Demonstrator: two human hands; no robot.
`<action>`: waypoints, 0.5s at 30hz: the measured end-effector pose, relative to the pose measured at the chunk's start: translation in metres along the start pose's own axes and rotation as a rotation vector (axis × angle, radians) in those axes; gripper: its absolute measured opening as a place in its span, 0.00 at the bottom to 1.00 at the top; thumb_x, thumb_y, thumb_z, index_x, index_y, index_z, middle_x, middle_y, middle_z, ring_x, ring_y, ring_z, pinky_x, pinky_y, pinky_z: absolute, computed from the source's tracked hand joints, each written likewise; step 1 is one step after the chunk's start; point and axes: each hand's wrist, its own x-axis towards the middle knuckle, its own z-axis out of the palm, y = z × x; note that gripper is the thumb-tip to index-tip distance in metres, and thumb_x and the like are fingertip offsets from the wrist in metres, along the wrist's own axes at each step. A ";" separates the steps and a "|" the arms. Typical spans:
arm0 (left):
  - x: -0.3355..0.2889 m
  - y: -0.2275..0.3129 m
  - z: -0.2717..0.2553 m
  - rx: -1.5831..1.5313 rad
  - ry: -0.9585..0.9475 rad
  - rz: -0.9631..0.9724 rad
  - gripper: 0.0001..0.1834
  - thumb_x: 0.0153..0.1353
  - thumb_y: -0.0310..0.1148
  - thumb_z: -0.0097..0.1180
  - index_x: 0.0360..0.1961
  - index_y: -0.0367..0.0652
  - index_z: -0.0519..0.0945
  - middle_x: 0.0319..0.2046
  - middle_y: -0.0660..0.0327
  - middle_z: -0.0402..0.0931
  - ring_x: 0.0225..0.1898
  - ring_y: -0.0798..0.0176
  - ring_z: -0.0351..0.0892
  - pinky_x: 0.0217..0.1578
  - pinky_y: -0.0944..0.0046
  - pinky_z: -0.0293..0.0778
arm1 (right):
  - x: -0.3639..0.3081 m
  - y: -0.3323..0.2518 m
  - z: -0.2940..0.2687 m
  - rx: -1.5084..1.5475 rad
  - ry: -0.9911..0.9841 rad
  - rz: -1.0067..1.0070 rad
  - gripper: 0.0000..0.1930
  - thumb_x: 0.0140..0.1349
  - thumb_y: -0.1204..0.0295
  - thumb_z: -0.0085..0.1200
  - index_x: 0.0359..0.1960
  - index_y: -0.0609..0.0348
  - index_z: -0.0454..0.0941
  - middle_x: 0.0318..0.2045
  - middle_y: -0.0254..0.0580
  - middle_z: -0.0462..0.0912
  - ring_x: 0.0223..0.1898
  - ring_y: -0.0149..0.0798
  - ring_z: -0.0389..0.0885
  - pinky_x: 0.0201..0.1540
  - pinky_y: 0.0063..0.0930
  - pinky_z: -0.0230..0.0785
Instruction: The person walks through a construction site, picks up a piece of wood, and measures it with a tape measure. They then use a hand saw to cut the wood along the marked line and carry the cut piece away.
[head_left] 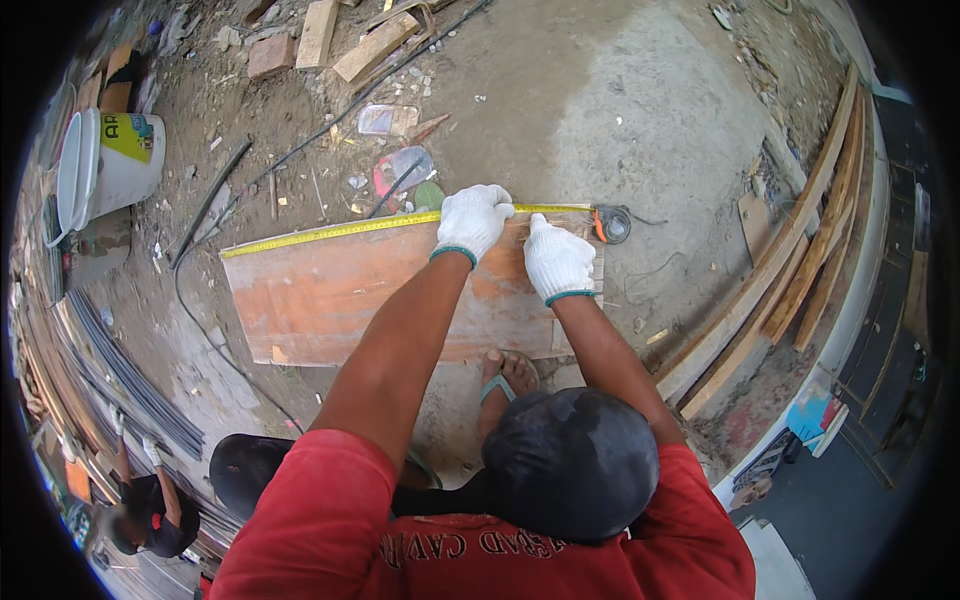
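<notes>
A worn plywood board with a reddish-brown face lies on the ground in front of me. Along its far edge runs the yellow blade of a tape measure, pulled out almost the board's whole length. The orange and black tape case rests just past the right end. In a white knitted glove, my left hand is closed on the blade right of the board's middle. My right hand, gloved too, is closed over the board near its right end, just below the blade. Anything inside its fingers is hidden.
A black cable winds over the dirt on the left. Beyond it stands a white bucket. Long timber planks lie at the right, steel bars at the left. Wood blocks lie far off. Another person works at lower left.
</notes>
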 end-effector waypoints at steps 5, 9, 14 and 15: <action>0.001 0.001 0.001 0.019 -0.016 -0.003 0.15 0.67 0.45 0.64 0.46 0.50 0.92 0.46 0.53 0.91 0.52 0.46 0.89 0.57 0.47 0.80 | 0.003 0.000 0.013 -0.127 0.066 -0.087 0.14 0.76 0.68 0.48 0.48 0.66 0.84 0.28 0.52 0.91 0.30 0.53 0.93 0.31 0.53 0.80; 0.001 -0.003 0.002 0.032 -0.020 -0.011 0.16 0.67 0.46 0.63 0.47 0.50 0.92 0.47 0.53 0.91 0.53 0.46 0.88 0.58 0.47 0.80 | -0.007 -0.002 0.018 -0.156 0.124 -0.134 0.14 0.76 0.69 0.48 0.45 0.67 0.83 0.25 0.52 0.90 0.27 0.52 0.92 0.30 0.51 0.80; 0.000 0.002 0.000 0.022 -0.041 -0.029 0.16 0.68 0.45 0.62 0.48 0.51 0.92 0.48 0.53 0.91 0.54 0.46 0.88 0.59 0.47 0.79 | -0.017 0.003 0.018 -0.157 0.035 -0.104 0.13 0.75 0.67 0.51 0.48 0.63 0.84 0.26 0.51 0.91 0.29 0.52 0.93 0.31 0.50 0.81; -0.001 0.003 0.000 0.017 -0.035 -0.032 0.16 0.68 0.45 0.62 0.48 0.51 0.92 0.48 0.53 0.91 0.54 0.46 0.88 0.59 0.47 0.79 | -0.017 0.006 0.016 -0.147 0.024 -0.098 0.13 0.74 0.67 0.51 0.49 0.61 0.84 0.26 0.50 0.91 0.29 0.52 0.93 0.31 0.51 0.81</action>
